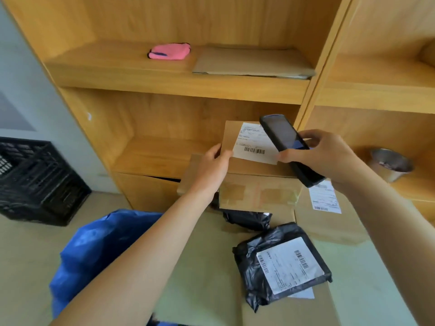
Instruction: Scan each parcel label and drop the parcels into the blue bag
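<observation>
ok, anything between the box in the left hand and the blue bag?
Nothing visible. The left hand grips the cardboard box above the pile, and the blue bag sits lower left on the floor. Only the holder's own left forearm crosses that space. The bag's opening isn't clearly shown.

1. Soft, even daylight fills the scene; nothing is harshly lit or deeply dark.
2. Shadows are faint: a dim one lies under the wooden shelves (179, 81), deepening toward the back corners.
3. The wide lens bends the shelf uprights outward near the frame edges.
4. Mild blur softens everything; print on the white label (254, 143) is unreadable.
5. The handheld scanner (290, 149) screen shows a pale sheen, possibly glare.
</observation>
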Available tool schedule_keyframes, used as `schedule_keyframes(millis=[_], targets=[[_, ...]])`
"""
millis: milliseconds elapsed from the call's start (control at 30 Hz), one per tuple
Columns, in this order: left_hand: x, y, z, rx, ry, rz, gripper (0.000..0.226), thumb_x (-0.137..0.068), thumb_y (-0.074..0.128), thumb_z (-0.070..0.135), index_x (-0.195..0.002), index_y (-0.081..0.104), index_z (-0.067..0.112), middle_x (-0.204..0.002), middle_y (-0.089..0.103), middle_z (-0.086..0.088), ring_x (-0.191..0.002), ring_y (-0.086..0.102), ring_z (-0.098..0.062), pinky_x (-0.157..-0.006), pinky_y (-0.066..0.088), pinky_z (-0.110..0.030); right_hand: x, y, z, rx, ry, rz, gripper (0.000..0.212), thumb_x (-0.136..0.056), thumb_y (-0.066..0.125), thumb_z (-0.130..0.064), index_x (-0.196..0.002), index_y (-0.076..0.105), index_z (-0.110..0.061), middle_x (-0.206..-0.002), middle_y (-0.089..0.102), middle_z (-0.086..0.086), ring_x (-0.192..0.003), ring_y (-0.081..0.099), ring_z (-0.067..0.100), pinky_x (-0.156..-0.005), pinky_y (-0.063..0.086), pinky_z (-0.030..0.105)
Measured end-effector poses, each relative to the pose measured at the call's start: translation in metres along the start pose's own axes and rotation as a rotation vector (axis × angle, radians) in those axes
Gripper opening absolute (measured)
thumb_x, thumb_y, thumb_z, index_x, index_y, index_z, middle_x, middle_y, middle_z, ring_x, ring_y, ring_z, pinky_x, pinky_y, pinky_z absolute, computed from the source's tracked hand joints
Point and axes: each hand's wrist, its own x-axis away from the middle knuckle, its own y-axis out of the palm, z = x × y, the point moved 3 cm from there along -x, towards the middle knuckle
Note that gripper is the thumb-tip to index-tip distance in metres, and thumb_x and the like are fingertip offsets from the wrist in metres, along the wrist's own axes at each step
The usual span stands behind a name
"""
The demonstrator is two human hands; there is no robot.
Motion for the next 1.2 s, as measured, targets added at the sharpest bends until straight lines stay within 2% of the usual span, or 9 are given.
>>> schedule_keyframes(millis=[133,267,400,567,700,867,933,1000,1200], targets=[[0.003,-0.075,-0.015,0.015,-0.006,0.104,0.043,-0.091,0.050,0.044,-0.132,0.058,0.033,-0.120,0.066,0.013,-0.105,0.060,-0.009,-0.083,0.048,-0.029,0.004,0.071,-0.039,-0.023,-0.058,-0.085,0.056,-0.069,0.089,-0.036,-0.110,0.053,-0.026,-0.092,0.056,-0.016,-0.082,0.056,0.002,-0.064,0.047,0.022],[0.015,-0.152,-0.042,0.009,-0.031,0.242,0.041,-0.094,0.049,0.036,-0.135,0.056,0.034,-0.120,0.065,0.014,-0.104,0.059,-0.008,-0.075,0.043,-0.025,0.008,0.160,-0.058,-0.063,-0.045,-0.237,0.069,-0.068,0.090,-0.040,-0.125,0.057,-0.020,-0.103,0.062,-0.011,-0.088,0.058,0.004,-0.065,0.047,0.022],[0.031,-0.216,-0.089,-0.056,-0.127,0.350,0.039,-0.095,0.046,0.029,-0.133,0.056,0.034,-0.104,0.068,0.013,-0.083,0.059,-0.003,-0.068,0.045,-0.024,0.019,0.242,-0.062,-0.086,-0.029,-0.370,0.063,-0.071,0.089,-0.036,-0.119,0.050,-0.025,-0.094,0.053,-0.019,-0.078,0.051,-0.002,-0.059,0.040,0.018],[0.052,-0.262,-0.161,-0.047,-0.287,0.421,0.035,-0.097,0.044,0.022,-0.128,0.059,0.030,-0.105,0.069,0.009,-0.089,0.064,-0.011,-0.080,0.054,-0.037,0.035,0.332,-0.044,-0.039,0.019,-0.514,0.074,-0.068,0.091,-0.036,-0.129,0.052,-0.022,-0.101,0.056,-0.015,-0.082,0.053,-0.001,-0.062,0.043,0.020],[0.066,-0.282,-0.206,-0.097,-0.360,0.461,0.030,-0.099,0.041,0.033,-0.123,0.060,0.034,-0.106,0.068,0.007,-0.089,0.065,-0.012,-0.072,0.054,-0.031,0.049,0.384,-0.025,-0.002,0.049,-0.587,0.081,-0.065,0.091,-0.040,-0.133,0.052,-0.023,-0.107,0.058,-0.014,-0.088,0.056,0.002,-0.063,0.043,0.020],[0.076,-0.292,-0.240,-0.140,-0.473,0.461,0.026,-0.102,0.037,0.037,-0.117,0.058,0.031,-0.110,0.066,0.003,-0.100,0.064,-0.022,-0.088,0.053,-0.040,0.053,0.428,-0.011,0.112,0.036,-0.645,0.086,-0.066,0.090,-0.045,-0.137,0.048,-0.025,-0.110,0.056,-0.011,-0.091,0.056,0.007,-0.067,0.046,0.022],[0.078,-0.290,-0.249,-0.158,-0.498,0.458,0.029,-0.103,0.039,0.029,-0.126,0.055,0.028,-0.124,0.064,-0.005,-0.114,0.060,-0.028,-0.085,0.047,-0.035,0.054,0.438,-0.005,0.185,0.028,-0.658,0.083,-0.067,0.088,-0.047,-0.135,0.048,-0.024,-0.110,0.056,-0.008,-0.094,0.056,0.012,-0.065,0.046,0.022],[0.080,-0.288,-0.256,-0.188,-0.511,0.509,0.045,-0.102,0.042,0.020,-0.147,0.041,0.018,-0.140,0.054,-0.010,-0.128,0.051,-0.029,-0.088,0.039,-0.032,0.057,0.444,0.002,0.244,0.006,-0.670,0.082,-0.067,0.089,-0.045,-0.135,0.048,-0.022,-0.105,0.057,-0.007,-0.095,0.059,0.015,-0.067,0.050,0.024],[0.076,-0.269,-0.251,-0.206,-0.487,0.483,0.052,-0.103,0.041,0.025,-0.154,0.030,0.023,-0.156,0.037,-0.004,-0.140,0.038,-0.025,-0.111,0.032,-0.038,0.057,0.417,0.020,0.437,-0.137,-0.667,0.093,-0.060,0.086,-0.054,-0.138,0.043,-0.026,-0.108,0.058,-0.005,-0.095,0.060,0.017,-0.075,0.056,0.030]])
